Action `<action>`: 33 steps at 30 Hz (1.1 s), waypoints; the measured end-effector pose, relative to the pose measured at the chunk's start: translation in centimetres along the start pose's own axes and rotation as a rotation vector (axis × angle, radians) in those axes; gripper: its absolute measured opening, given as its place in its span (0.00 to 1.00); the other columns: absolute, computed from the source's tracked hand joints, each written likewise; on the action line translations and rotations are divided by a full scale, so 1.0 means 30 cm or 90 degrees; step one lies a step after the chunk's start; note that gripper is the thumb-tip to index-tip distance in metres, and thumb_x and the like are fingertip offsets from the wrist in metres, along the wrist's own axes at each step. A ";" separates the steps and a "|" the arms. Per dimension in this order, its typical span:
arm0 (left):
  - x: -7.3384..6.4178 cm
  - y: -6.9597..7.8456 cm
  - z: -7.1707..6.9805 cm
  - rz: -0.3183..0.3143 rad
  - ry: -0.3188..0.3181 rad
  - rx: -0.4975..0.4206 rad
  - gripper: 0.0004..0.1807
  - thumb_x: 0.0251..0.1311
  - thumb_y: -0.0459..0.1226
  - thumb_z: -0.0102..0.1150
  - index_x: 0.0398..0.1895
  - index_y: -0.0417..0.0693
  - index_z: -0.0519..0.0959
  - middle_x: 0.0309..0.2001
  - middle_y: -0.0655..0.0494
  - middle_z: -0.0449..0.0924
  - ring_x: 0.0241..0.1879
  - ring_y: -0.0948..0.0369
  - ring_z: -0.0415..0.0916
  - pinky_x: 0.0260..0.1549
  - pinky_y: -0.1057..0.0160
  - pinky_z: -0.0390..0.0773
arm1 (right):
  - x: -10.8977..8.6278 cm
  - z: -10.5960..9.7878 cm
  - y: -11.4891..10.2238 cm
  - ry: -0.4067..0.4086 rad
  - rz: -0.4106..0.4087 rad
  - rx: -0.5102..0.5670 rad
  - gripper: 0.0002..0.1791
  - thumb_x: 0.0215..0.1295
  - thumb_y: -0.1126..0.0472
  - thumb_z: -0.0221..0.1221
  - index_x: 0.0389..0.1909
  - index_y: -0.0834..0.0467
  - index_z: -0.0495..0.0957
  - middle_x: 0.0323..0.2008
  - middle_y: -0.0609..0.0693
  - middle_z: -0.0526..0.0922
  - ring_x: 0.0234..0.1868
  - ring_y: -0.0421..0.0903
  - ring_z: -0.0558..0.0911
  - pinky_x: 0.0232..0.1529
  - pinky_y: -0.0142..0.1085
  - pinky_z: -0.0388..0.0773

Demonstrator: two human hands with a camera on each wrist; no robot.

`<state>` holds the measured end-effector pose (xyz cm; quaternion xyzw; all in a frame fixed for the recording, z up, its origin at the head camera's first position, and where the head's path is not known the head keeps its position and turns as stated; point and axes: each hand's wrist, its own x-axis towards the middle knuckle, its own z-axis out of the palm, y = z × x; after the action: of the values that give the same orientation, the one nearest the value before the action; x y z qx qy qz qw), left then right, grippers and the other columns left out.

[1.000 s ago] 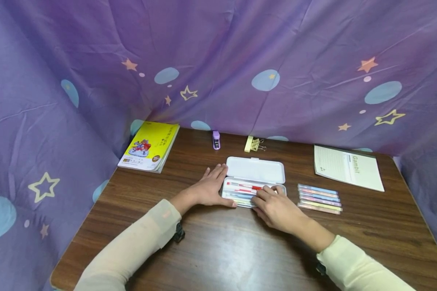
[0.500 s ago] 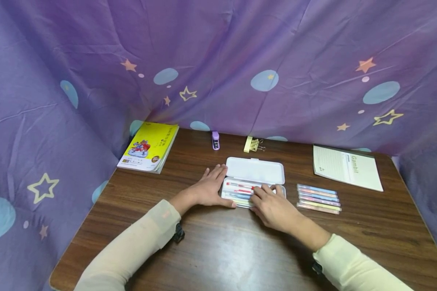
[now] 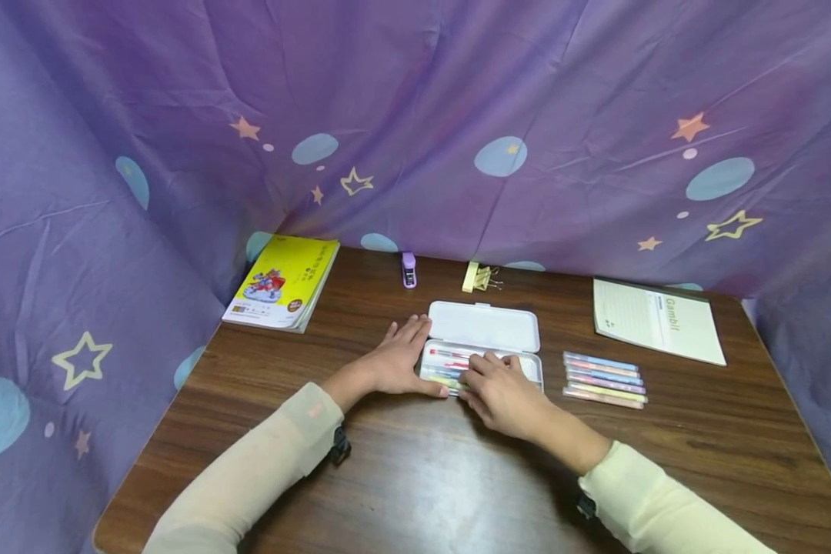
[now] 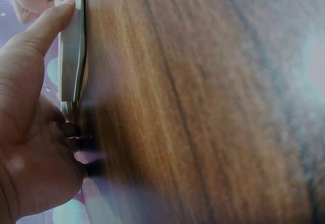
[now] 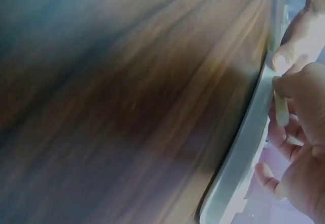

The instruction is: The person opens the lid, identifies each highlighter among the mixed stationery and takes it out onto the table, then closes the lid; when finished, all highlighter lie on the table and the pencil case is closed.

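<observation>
A white pencil case (image 3: 485, 326) lies with its lid folded back on the table; several pens, including red ones (image 3: 450, 354), lie in its tray. My left hand (image 3: 398, 358) rests at the case's left end, fingers spread and straight, with the thumb (image 4: 58, 18) against the front wall. Over the tray, my right hand (image 3: 502, 396) pinches a pale yellow pen (image 5: 281, 109) between thumb and fingers. The hand covers part of the tray. To the right of the case, several colored pens (image 3: 602, 378) lie side by side in a row.
Along the back stand a purple stapler (image 3: 408, 271) and a yellow binder clip (image 3: 482, 278). A yellow book (image 3: 284, 281) lies at the back left, a notebook (image 3: 654, 319) at the back right. A purple curtain (image 3: 415, 138) hangs behind the wooden table (image 3: 388, 477).
My right hand has slid left along the tray, uncovering more of its right end. The left hand has stayed at the case's left end.
</observation>
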<state>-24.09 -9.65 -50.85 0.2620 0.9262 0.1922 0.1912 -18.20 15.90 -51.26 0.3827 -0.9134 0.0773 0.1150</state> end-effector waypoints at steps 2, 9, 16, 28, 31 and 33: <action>-0.001 -0.005 0.003 -0.001 0.001 -0.001 0.77 0.61 0.75 0.68 0.92 0.41 0.34 0.93 0.44 0.32 0.93 0.49 0.27 0.91 0.43 0.31 | 0.011 0.008 -0.011 -0.005 0.001 0.005 0.08 0.74 0.53 0.72 0.40 0.51 0.85 0.39 0.45 0.80 0.43 0.47 0.79 0.44 0.50 0.78; 0.001 -0.009 0.006 0.005 0.002 -0.005 0.77 0.61 0.75 0.67 0.92 0.41 0.33 0.93 0.44 0.32 0.93 0.49 0.27 0.91 0.44 0.31 | 0.033 0.013 -0.033 -0.014 0.007 -0.003 0.08 0.72 0.52 0.72 0.43 0.52 0.87 0.41 0.47 0.83 0.45 0.49 0.79 0.44 0.50 0.77; 0.001 -0.011 0.005 0.007 0.011 -0.004 0.77 0.60 0.74 0.68 0.92 0.41 0.35 0.93 0.44 0.34 0.93 0.48 0.29 0.91 0.43 0.31 | 0.037 -0.001 -0.031 -0.003 0.002 -0.034 0.07 0.68 0.52 0.75 0.38 0.49 0.87 0.41 0.46 0.83 0.45 0.49 0.79 0.46 0.50 0.76; 0.000 -0.010 0.004 0.004 0.008 -0.010 0.77 0.61 0.73 0.69 0.92 0.41 0.35 0.93 0.44 0.33 0.93 0.49 0.28 0.91 0.44 0.30 | 0.007 -0.030 -0.003 0.051 -0.018 -0.083 0.08 0.64 0.55 0.76 0.36 0.50 0.86 0.42 0.48 0.78 0.46 0.52 0.73 0.47 0.52 0.74; 0.000 -0.012 0.006 0.003 0.008 -0.010 0.77 0.61 0.73 0.69 0.92 0.41 0.34 0.93 0.45 0.33 0.93 0.50 0.28 0.91 0.44 0.31 | -0.006 -0.040 0.013 0.066 -0.011 -0.081 0.08 0.63 0.56 0.76 0.37 0.50 0.86 0.42 0.48 0.77 0.46 0.52 0.73 0.48 0.54 0.74; -0.002 -0.013 0.006 0.003 0.006 -0.012 0.77 0.61 0.73 0.69 0.92 0.42 0.34 0.93 0.45 0.32 0.93 0.50 0.27 0.91 0.44 0.31 | -0.015 -0.045 0.025 0.081 -0.006 -0.077 0.08 0.63 0.57 0.77 0.38 0.51 0.87 0.42 0.48 0.77 0.46 0.52 0.73 0.49 0.55 0.74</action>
<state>-24.13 -9.93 -51.17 0.2616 0.9245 0.2027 0.1892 -18.23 17.04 -50.12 0.3740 -0.9054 0.0453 0.1960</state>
